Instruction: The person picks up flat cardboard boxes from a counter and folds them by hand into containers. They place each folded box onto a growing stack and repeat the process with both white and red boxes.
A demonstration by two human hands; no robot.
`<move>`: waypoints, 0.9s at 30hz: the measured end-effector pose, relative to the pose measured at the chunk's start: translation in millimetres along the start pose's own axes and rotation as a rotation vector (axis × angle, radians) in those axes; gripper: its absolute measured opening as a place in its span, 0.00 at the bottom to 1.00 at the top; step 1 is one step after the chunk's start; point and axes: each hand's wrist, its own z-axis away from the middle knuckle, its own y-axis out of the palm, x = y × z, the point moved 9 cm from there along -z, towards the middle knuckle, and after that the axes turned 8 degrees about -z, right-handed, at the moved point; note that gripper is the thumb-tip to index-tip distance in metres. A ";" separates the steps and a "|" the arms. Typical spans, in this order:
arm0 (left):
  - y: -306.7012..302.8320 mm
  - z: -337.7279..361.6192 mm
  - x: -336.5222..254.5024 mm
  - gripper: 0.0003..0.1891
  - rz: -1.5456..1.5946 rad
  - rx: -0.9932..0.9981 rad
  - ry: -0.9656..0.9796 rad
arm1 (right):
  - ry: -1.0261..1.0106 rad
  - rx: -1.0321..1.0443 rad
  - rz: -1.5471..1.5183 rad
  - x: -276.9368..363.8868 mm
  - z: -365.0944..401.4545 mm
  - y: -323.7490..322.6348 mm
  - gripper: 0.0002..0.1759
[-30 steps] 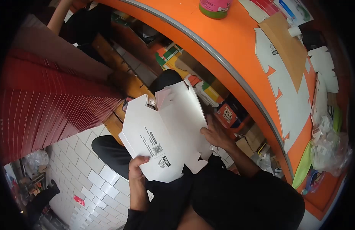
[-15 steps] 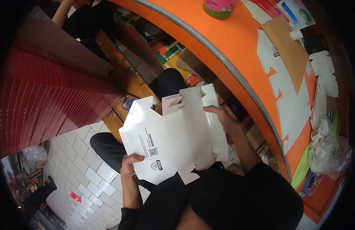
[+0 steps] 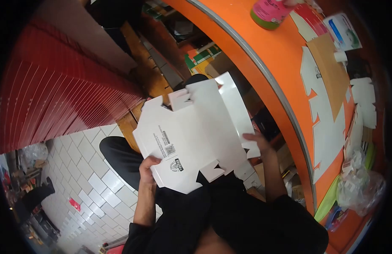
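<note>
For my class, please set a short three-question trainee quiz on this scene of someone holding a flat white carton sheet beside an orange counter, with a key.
1. True or false: the left hand and the right hand both grip the white carton blank.
2. What colour is the counter beside the person? A green, B orange, C blue.
3. Fill in: near the left hand, the blank carries a printed square ____ code.
Key: 1 true; 2 B; 3 QR.
</note>
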 end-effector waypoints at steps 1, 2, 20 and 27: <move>20.8 0.6 -3.9 0.32 0.038 0.048 0.024 | -0.120 -0.097 0.240 4.8 -2.4 6.3 0.30; 36.6 -0.1 -5.3 0.33 0.075 0.097 0.046 | -0.243 -0.193 0.477 12.9 -3.7 17.3 0.30; 145.9 -38.7 -19.9 0.29 -0.326 0.197 -0.162 | -0.369 0.192 0.058 33.0 -9.3 92.3 0.39; 56.8 -34.5 -32.4 0.30 0.292 0.096 0.064 | -0.375 0.329 -0.822 -21.5 -17.6 55.2 0.49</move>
